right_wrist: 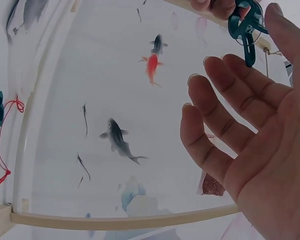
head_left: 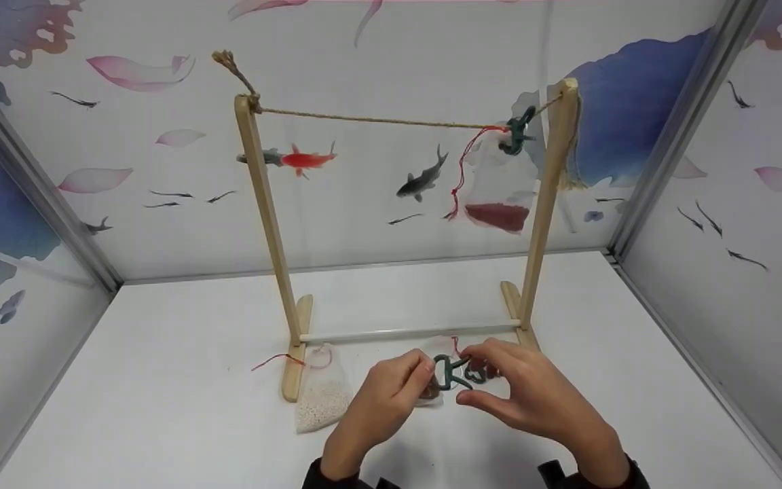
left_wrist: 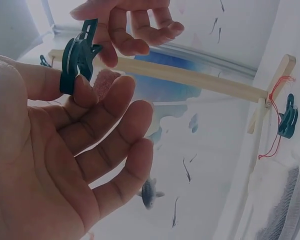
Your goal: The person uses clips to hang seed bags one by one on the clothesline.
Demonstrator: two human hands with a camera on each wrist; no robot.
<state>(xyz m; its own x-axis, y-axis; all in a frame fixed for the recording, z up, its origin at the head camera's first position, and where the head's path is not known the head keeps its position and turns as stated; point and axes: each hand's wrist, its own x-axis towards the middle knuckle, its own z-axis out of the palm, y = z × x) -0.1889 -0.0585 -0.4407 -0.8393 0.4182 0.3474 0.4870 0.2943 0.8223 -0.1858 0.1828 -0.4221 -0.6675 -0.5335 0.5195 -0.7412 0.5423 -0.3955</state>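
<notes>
- The left hand (head_left: 385,392) pinches a dark green clip (head_left: 451,373) between thumb and forefinger; the left wrist view shows the other fingers loosely spread below it.
- The right hand (head_left: 525,392) is just right of the clip. In the head view its thumb and forefinger close towards the clip's far end; the right wrist view shows the fingers nearly straight and the clip at the thumb tip. I cannot tell whether it grips.
- Under both hands, touching the left fingers, lies a clear bag of reddish-brown grain (head_left: 432,388) on the white table (head_left: 160,407).
- Just left of the left hand lies a bag of white grain (head_left: 322,402) with a red string, against the foot of the wooden frame (head_left: 265,204).
- Well beyond the hands, up to the right, a bag of red grain (head_left: 499,204) hangs from the twine line (head_left: 370,121) by a second green clip (head_left: 517,133).
- Judgement: the step in hand is readying the clip over the bag's mouth. The next move would call for squeezing the clip open, gathering the bag's neck into it, then lifting both to the line.
</notes>
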